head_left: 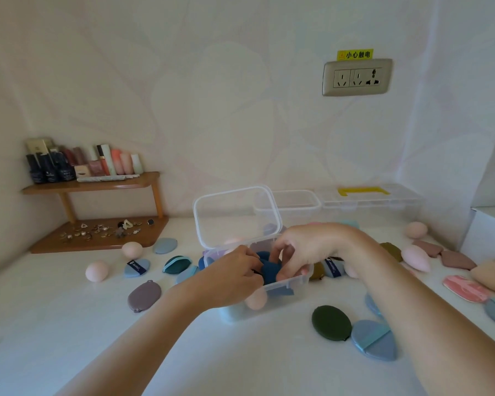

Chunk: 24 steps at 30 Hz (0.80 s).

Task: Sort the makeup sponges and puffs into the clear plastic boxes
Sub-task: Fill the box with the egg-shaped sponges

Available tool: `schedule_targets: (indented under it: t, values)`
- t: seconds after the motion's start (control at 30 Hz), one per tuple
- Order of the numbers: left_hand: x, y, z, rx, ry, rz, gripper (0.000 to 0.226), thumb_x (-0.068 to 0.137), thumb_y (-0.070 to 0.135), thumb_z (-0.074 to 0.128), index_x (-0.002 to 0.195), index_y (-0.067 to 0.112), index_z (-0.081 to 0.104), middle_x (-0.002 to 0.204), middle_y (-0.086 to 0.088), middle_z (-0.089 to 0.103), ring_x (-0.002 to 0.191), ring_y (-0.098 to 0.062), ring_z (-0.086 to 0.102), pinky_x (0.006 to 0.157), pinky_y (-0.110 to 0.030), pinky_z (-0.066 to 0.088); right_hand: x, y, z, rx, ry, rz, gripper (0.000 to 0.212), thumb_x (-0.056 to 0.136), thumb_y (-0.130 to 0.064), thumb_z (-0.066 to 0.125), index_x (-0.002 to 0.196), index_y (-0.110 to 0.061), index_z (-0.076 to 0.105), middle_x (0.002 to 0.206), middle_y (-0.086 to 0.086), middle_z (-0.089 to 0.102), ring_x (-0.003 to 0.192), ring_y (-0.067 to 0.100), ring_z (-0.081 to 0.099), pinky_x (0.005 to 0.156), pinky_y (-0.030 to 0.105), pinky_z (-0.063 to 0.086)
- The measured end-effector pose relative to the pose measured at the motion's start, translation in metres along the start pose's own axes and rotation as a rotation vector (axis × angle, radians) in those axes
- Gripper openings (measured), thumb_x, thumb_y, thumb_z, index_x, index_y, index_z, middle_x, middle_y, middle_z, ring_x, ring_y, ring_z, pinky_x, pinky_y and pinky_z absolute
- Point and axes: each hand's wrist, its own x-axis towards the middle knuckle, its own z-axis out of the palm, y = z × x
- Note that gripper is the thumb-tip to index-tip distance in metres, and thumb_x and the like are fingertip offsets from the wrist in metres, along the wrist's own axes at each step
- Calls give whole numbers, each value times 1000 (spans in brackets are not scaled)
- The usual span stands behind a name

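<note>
Both hands meet over the open clear plastic box (286,287) at centre table. Left hand (229,277), fingers curled, and right hand (300,250), fingers bent downward, pinch a dark blue puff (269,271) from opposite sides, just inside the box's rim. Box lid (236,217) stands raised at the rear. Inside the box: a pink egg-shaped sponge (256,300) against the near wall, with further blue and lilac pieces partly hidden. Loose on the white table (69,324): a mauve oval puff (144,295), a dark green oval puff (331,322) just beside a blue teardrop puff (373,340), and pink egg sponges (97,270) at left. Two more clear boxes (295,204) stand against the wall. Wooden corner shelf (97,185) holds cosmetic bottles.
</note>
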Motion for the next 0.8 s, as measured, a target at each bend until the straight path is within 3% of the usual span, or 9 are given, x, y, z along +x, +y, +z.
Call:
schedule_targets:
  t: [0.07, 0.2, 0.33, 0.47, 0.57, 0.63, 0.7, 0.8]
  values:
    - [0, 0, 0, 4, 2, -12, 34, 94, 19, 39, 119, 18, 63, 127, 8, 49, 102, 0, 35, 89, -16, 24, -1, 3, -6, 53, -43, -6, 40, 79, -21, 76, 116, -17, 62, 90, 2, 68, 66, 9, 57, 61, 14, 47]
    - [1, 1, 1, 1, 12, -15, 38, 94, 15, 35, 120, 21, 62, 128, 9, 47, 106, -3, 39, 92, -17, 27, 13, -2, 8, -116, 15, 22, 18, 77, -19, 76, 92, -21, 65, 81, -3, 64, 66, 10, 54, 57, 16, 44]
    - [-2, 3, 0, 53, 27, -41, 39, 92, 16, 36, 117, 26, 63, 125, 9, 51, 115, -10, 44, 103, -33, 35, 22, -7, 22, -205, 68, 45, 20, 75, -18, 78, 87, -18, 63, 74, -5, 57, 66, 11, 53, 53, 20, 41]
    - [-2, 3, 1, -64, 96, -76, 22, 90, 35, 54, 95, 23, 72, 93, 13, 64, 86, -8, 57, 78, -23, 46, 17, -8, 13, -151, -22, 90, 20, 73, -26, 80, 86, -18, 68, 78, -4, 65, 69, 9, 57, 55, 17, 43]
    - [1, 2, 4, -107, 130, -121, 15, 83, 42, 63, 83, 29, 70, 77, 19, 56, 72, -3, 51, 67, -12, 41, 8, -5, 5, 141, -72, 108, 9, 86, -8, 67, 93, -12, 69, 85, 3, 67, 73, 8, 64, 62, 14, 51]
    - [2, 2, 6, -85, 143, -124, 16, 83, 41, 63, 89, 29, 72, 83, 17, 57, 76, -4, 51, 69, -11, 41, 9, -4, 3, 282, 26, 192, 21, 92, -7, 58, 111, -2, 65, 103, 11, 70, 92, 19, 69, 78, 22, 57]
    - [2, 3, 6, -97, 142, -125, 20, 84, 39, 63, 95, 26, 73, 89, 13, 59, 79, -5, 53, 69, -10, 42, 17, -5, 8, 202, 178, 296, 28, 95, -17, 55, 118, -2, 62, 112, 13, 69, 100, 24, 68, 89, 33, 55]
    - [-1, 5, 7, -146, 132, -129, 18, 84, 37, 63, 95, 25, 72, 92, 8, 66, 81, -8, 57, 68, -14, 44, 26, -14, 23, 83, 302, 313, 30, 94, -29, 55, 112, -6, 62, 103, 12, 69, 88, 24, 70, 83, 33, 56]
